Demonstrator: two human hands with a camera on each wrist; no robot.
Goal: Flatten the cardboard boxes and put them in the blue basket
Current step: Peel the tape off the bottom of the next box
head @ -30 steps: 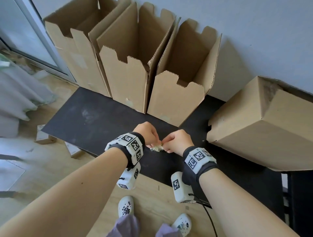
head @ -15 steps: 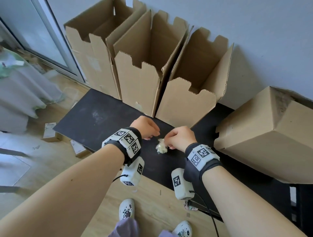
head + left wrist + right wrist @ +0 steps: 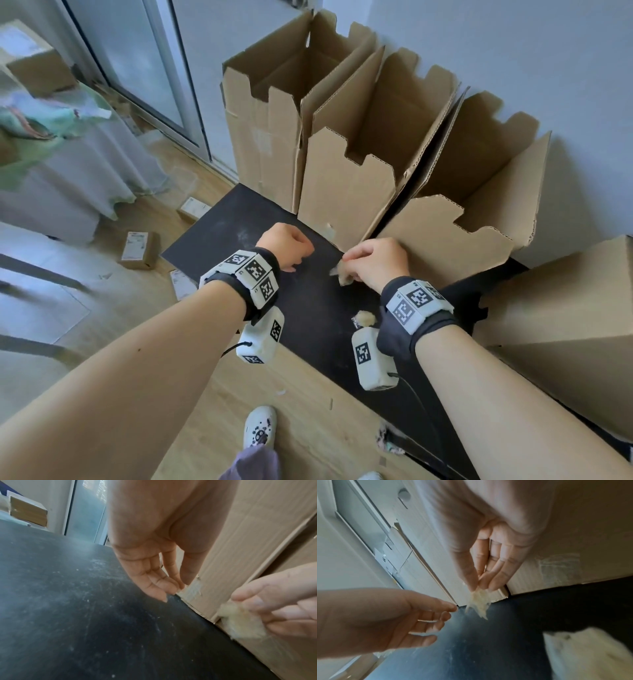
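Three open-topped cardboard boxes stand in a row against the wall: the left box, the middle box and the right box. My right hand pinches a crumpled wad of tape just above the black mat, near the corner where the middle and right boxes meet. My left hand hangs with loosely curled fingers and holds nothing. Its fingertips are close to a tape remnant at the foot of the middle box. No blue basket is in view.
A closed cardboard box lies on its side at the right. A second tape wad lies on the mat below my right wrist. Small parcels lie on the wooden floor to the left, near a curtain and a glass door.
Both hands pinched the tape wad a second ago. The left hand has let go and drawn away to the left. The right hand keeps the wad, and both hands are nearer the boxes.
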